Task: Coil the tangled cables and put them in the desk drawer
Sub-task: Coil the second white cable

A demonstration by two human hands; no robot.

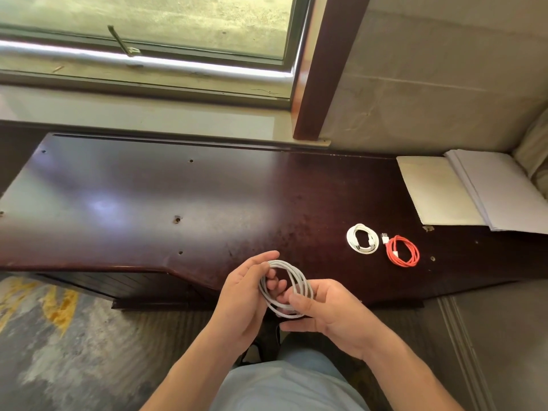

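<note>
Wide open desk top (148,188) on the left. Right side's crowded: white coil (362,239), red coil (403,251), then papers (474,191) at the far end

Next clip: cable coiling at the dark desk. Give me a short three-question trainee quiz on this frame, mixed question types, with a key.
1. True or false: the red cable lies coiled on the desk.
2. Multiple choice: the white cable in hand is held by A) the left hand only, B) the right hand only, C) both hands.
3. Fill in: the small white coil lies to the ____ of the red cable, seen from the person.

Key: 1 true; 2 C; 3 left.
</note>
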